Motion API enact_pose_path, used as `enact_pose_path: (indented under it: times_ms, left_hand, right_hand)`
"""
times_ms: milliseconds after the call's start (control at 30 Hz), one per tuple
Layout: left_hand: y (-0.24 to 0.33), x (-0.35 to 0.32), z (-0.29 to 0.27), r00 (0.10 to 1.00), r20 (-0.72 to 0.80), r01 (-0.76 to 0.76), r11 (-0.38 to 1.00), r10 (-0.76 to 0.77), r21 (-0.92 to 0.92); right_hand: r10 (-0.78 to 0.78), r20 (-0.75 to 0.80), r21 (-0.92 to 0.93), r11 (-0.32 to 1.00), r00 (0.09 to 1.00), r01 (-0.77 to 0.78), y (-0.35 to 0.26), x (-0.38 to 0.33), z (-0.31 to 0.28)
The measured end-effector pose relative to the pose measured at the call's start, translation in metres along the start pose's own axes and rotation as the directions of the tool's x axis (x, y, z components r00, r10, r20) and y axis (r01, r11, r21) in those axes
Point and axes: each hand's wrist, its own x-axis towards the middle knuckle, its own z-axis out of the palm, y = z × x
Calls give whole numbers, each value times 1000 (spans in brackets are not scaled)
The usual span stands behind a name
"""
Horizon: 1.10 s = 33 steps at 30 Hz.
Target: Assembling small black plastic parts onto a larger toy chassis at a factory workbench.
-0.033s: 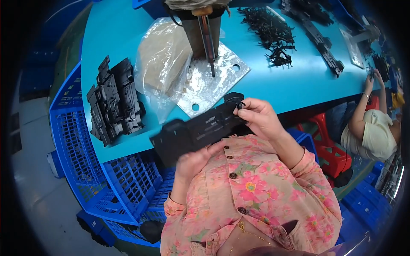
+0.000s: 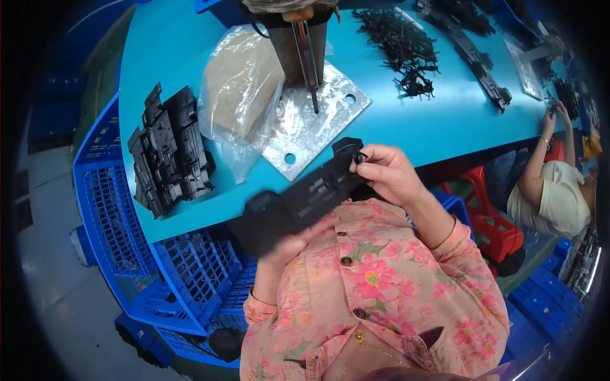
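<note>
A long black plastic moulded part [image 2: 311, 193] is held slantwise in front of my chest, just off the table edge. My left hand [image 2: 287, 249] grips its lower edge near the left end; the fingers are partly hidden and a little blurred. With thumb and forefinger pinched, my right hand [image 2: 389, 173] holds a small dark curved piece [image 2: 359, 157] against the part's right end. Most of that piece is covered by the fingertips. Several similar black plastic parts [image 2: 170, 149] lie side by side on the left of the table.
An upright tool with a thin metal tip [image 2: 314, 101] stands over a metal plate [image 2: 330, 108] with holes. Beside it lies a clear plastic bag [image 2: 244, 95]. Small black pieces are heaped [image 2: 406, 54] on the turquoise table [image 2: 356, 117]. Blue crates [image 2: 190, 273] stand left; a co-worker [image 2: 553, 197] sits right.
The left end of the black part has swung slightly down and to the right, along with my left hand. My right hand keeps its pinch in nearly the same place.
</note>
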Motion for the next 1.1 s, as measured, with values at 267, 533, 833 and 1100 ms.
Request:
enact_pose_path:
  times_ms: [267, 533, 833, 1100]
  left_hand:
    - [23, 5, -19, 959, 254, 35, 938, -129, 344]
    - [44, 6, -7, 969, 109, 148, 872, -222, 467]
    - [37, 33, 24, 898, 159, 292, 826, -410, 482]
    - [19, 30, 24, 998, 66, -14, 929, -11, 369]
  right_hand:
    - [-24, 323, -276, 954, 946, 119, -25, 9, -18]
    - [-32, 275, -48, 998, 961, 47, -33, 1, -13]
    - [9, 408, -723, 614, 913, 316, -24, 15, 23]
    - [-413, 522, -839, -92, 746, 537, -21, 10, 33]
